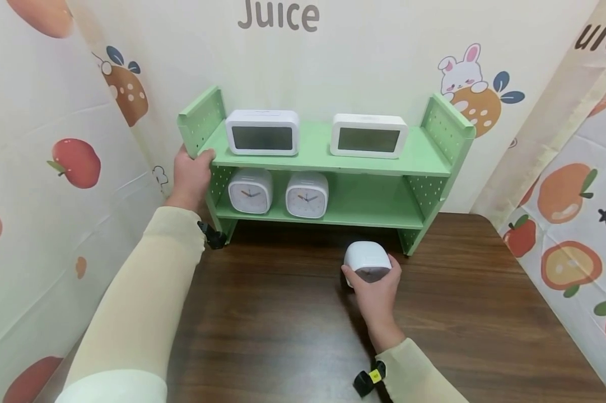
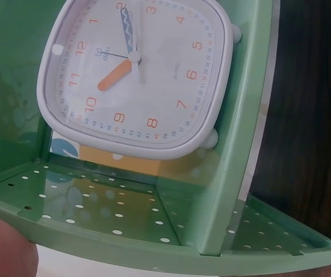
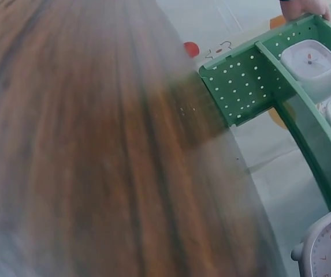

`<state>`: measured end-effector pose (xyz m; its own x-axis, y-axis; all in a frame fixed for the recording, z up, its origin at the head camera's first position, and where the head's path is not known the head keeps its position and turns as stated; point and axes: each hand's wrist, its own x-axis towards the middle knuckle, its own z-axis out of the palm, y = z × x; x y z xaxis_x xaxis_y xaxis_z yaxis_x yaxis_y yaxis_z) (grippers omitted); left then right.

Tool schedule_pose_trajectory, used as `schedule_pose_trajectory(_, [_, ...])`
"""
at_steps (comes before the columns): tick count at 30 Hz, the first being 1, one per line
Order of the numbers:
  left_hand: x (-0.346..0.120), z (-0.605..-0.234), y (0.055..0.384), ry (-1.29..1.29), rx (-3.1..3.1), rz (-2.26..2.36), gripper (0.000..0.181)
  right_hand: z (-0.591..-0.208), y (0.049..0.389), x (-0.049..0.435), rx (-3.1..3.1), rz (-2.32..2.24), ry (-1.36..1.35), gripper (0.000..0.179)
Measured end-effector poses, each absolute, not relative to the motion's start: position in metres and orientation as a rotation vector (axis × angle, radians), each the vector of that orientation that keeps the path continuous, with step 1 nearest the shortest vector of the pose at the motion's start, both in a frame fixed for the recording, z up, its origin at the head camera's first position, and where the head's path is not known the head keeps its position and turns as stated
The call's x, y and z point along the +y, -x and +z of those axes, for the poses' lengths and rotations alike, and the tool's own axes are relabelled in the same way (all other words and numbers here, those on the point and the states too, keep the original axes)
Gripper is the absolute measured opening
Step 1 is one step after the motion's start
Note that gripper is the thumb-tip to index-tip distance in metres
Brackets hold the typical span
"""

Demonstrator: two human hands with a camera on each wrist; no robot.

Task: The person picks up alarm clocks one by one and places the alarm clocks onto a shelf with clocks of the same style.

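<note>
My left hand (image 1: 189,178) grips the left side of a green two-tier shelf (image 1: 368,196), its thumb near the upper board's front edge. In front of the shelf, toward its right end, my right hand (image 1: 378,294) holds a white alarm clock (image 1: 366,254) between thumb and fingers; the clock's face tips downward and shows only partly. Two similar clocks stand on the lower tier: one at the left (image 1: 250,191), another beside it (image 1: 307,196). The left wrist view shows a clock with orange numerals (image 2: 136,109) up close. The held clock's edge (image 3: 321,254) enters the right wrist view.
On the upper tier stand two white rectangular digital clocks, one left (image 1: 262,133) and one right (image 1: 368,136), with blank-looking screens. Perforated side panels (image 1: 446,131) bound the shelf. Beneath is a dark wooden table (image 1: 262,313); fruit-printed sheets (image 1: 383,56) hang behind and at both sides.
</note>
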<state>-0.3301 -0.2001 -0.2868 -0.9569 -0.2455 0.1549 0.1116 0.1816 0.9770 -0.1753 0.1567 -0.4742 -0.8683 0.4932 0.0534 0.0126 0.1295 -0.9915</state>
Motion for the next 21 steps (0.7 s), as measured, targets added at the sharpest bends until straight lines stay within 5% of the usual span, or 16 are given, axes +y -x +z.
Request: schedule_pose_trajectory(21, [-0.202, -0.288, 0.332, -0.135, -2.205, -1.832, 0.057, -0.394, 0.176, 0.165, -1.930, 1.715, 0.381, 0.110])
